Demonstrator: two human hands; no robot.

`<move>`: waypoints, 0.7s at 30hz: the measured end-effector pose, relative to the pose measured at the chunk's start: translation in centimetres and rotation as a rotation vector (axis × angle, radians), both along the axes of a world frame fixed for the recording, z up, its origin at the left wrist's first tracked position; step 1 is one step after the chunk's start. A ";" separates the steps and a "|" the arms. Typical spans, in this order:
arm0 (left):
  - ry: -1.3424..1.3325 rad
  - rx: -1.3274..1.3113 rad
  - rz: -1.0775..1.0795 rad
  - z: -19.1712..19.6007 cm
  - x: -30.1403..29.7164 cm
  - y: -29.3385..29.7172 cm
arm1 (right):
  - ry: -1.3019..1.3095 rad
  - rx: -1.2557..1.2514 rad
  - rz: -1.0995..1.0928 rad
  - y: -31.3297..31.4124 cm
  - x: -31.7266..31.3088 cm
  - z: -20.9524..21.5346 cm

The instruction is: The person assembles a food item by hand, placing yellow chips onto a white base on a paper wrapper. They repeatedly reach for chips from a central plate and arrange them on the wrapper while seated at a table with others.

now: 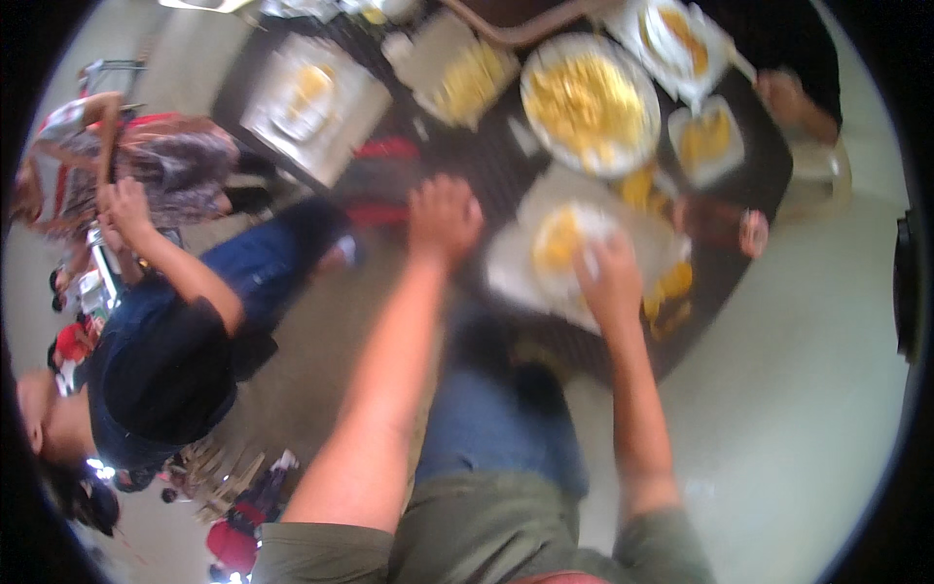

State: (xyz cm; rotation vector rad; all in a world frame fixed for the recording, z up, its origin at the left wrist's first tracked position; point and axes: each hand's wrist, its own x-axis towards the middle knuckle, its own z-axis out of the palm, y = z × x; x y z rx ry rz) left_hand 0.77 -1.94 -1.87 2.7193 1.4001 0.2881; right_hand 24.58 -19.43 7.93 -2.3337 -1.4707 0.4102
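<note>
My right hand [611, 277] reaches over a white plate [545, 287] of yellow food pieces [559, 238]. Its fingers are drawn together at the plate's right side; blur hides what is between them. The plate rests on a pale sheet [511, 258], with yellow peel-like scraps [669, 292] to the right. My left hand [446, 222] lies palm down on the dark table's near side, fingers extended, holding nothing. Just left of it is a blurred red-edged object [384, 149].
Farther back stand a large bowl [632, 146] heaped with yellow pieces, a tray of pale shreds [467, 83] and a small yellow-filled dish [705, 141]. A reddish-brown cup-like object [720, 226] is at right. Another person's hand [783, 97] holds a handle; someone in black stands left [165, 380].
</note>
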 end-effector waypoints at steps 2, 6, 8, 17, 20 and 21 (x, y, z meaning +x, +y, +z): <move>-0.014 -0.172 -0.037 2.3 0.7 0.7 | 0.086 0.032 -0.085 -0.2 -0.3 1.0; -0.097 -0.093 -0.067 2.5 0.2 1.7 | 0.119 -0.071 -0.091 1.5 0.4 3.1; -0.118 -0.055 -0.057 2.6 -0.7 1.9 | 0.149 -0.091 -0.073 3.6 0.3 4.8; -0.124 -0.189 -0.082 4.2 -0.5 2.7 | 0.354 0.299 0.064 27.2 0.3 15.9; -0.142 -0.264 -0.101 4.1 -0.5 2.8 | 0.281 0.408 0.067 37.3 0.0 19.0; -0.143 -0.292 -0.102 4.0 -0.6 3.0 | 0.194 0.457 0.056 40.6 0.6 19.2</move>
